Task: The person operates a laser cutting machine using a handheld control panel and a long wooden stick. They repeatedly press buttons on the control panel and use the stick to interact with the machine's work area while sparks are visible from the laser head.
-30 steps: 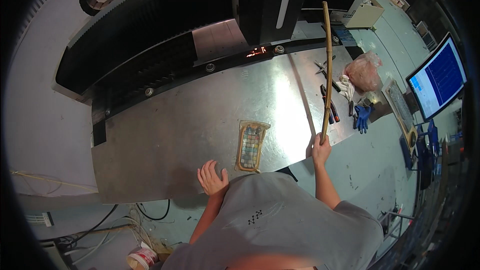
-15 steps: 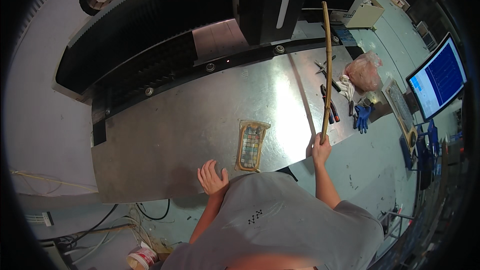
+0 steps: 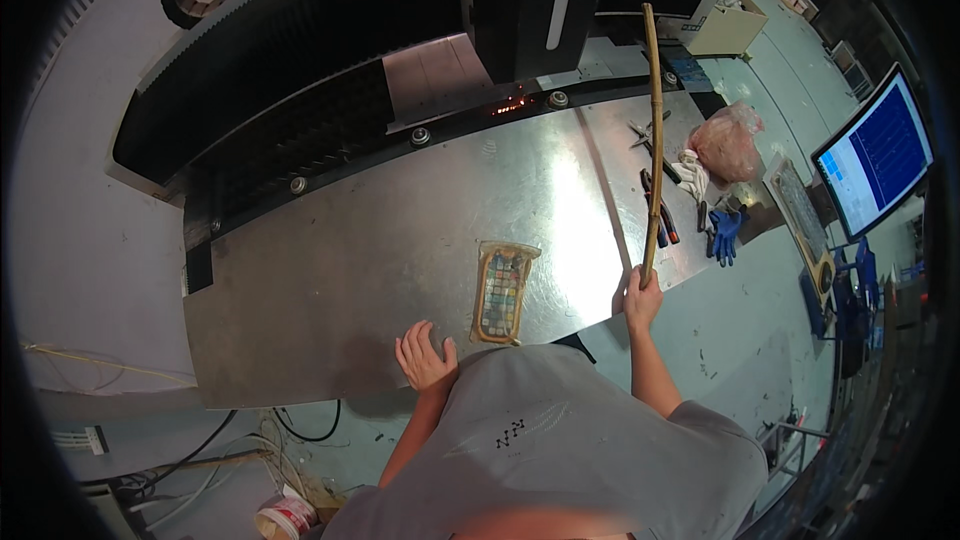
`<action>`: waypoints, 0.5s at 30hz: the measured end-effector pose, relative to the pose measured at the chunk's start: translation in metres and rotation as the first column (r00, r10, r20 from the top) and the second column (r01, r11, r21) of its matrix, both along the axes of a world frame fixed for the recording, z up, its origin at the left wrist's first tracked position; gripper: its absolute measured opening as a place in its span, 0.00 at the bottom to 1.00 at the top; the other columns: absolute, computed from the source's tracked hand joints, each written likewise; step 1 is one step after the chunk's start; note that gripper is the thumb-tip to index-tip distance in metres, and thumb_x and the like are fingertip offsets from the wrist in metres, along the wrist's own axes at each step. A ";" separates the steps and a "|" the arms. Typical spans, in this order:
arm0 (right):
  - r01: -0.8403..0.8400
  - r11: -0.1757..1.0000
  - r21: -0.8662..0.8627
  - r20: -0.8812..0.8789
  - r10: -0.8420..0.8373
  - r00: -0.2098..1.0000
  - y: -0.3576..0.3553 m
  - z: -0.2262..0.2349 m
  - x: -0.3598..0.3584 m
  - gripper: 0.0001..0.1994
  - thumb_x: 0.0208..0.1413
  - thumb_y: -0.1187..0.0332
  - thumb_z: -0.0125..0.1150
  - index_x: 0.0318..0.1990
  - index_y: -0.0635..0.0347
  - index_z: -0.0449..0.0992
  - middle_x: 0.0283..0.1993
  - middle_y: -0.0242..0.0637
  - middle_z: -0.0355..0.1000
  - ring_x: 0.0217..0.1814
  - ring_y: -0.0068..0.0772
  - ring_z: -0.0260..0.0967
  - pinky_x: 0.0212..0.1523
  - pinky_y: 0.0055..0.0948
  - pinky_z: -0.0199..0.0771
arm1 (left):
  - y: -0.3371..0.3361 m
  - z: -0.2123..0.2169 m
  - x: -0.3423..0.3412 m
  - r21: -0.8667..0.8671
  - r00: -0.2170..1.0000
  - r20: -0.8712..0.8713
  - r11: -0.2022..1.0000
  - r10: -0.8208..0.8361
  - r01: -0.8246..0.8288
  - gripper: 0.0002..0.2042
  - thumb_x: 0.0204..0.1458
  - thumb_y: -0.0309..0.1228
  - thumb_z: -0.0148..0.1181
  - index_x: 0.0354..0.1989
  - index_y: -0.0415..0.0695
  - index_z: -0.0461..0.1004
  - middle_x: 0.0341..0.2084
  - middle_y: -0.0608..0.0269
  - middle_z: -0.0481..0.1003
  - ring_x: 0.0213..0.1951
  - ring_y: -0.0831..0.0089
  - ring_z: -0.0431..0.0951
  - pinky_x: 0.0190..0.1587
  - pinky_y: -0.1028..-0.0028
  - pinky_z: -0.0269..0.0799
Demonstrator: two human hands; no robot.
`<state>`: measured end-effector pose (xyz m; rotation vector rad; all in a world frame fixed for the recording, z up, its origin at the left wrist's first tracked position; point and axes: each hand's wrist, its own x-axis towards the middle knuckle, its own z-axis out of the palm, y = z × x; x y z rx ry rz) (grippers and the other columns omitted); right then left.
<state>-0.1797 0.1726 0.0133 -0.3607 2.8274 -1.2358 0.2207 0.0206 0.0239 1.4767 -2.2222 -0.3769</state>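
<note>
My right hand (image 3: 642,298) is closed round the lower end of a long bamboo stick (image 3: 656,130). The stick points away from me, over the right part of the metal table and up toward the machine. My left hand (image 3: 426,358) rests at the table's near edge, fingers spread, holding nothing. Between the hands, nearer the left one, lies a worn handheld control pad (image 3: 500,292) with rows of coloured keys in a yellowed cover. The metal table (image 3: 330,290) spreads out in front of me.
Beyond the table stands a big machine with a dark upright column (image 3: 520,10); small orange sparks (image 3: 512,105) glow at its base. On the right lie pliers (image 3: 668,225), a blue glove (image 3: 727,236), a white glove (image 3: 692,174) and a pinkish plastic bag (image 3: 728,143). A monitor (image 3: 878,155) stands farther right.
The small light spot on the far rail is gone, and a row of orange sparks shows farther right. The machine column has shifted slightly left. Both hands and the stick stay put.
</note>
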 end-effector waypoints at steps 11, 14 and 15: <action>-0.004 1.000 0.013 -0.014 0.004 1.000 0.000 0.002 0.001 0.16 0.65 0.54 0.61 0.44 0.61 0.81 0.31 0.52 0.79 0.34 0.57 0.79 0.39 0.49 0.76 | -0.001 0.001 -0.001 -0.004 1.000 -0.003 1.000 0.006 -0.006 0.26 0.54 0.38 0.66 0.61 0.45 0.72 0.60 0.57 0.73 0.66 0.57 0.70 0.76 0.47 0.50; -0.003 1.000 0.013 -0.006 0.003 1.000 0.000 0.001 0.000 0.16 0.65 0.55 0.61 0.44 0.60 0.81 0.31 0.52 0.79 0.35 0.57 0.79 0.39 0.49 0.76 | 0.000 0.002 -0.001 -0.007 1.000 0.001 1.000 0.001 -0.001 0.26 0.54 0.38 0.66 0.61 0.45 0.72 0.60 0.57 0.73 0.66 0.57 0.70 0.76 0.47 0.50; -0.003 1.000 0.013 -0.012 0.003 1.000 0.000 0.001 0.000 0.16 0.65 0.55 0.61 0.44 0.60 0.81 0.31 0.52 0.79 0.35 0.57 0.79 0.39 0.49 0.76 | 0.000 0.002 -0.001 -0.006 1.000 0.000 1.000 0.002 -0.002 0.26 0.54 0.38 0.66 0.61 0.45 0.72 0.60 0.57 0.73 0.66 0.57 0.70 0.76 0.47 0.50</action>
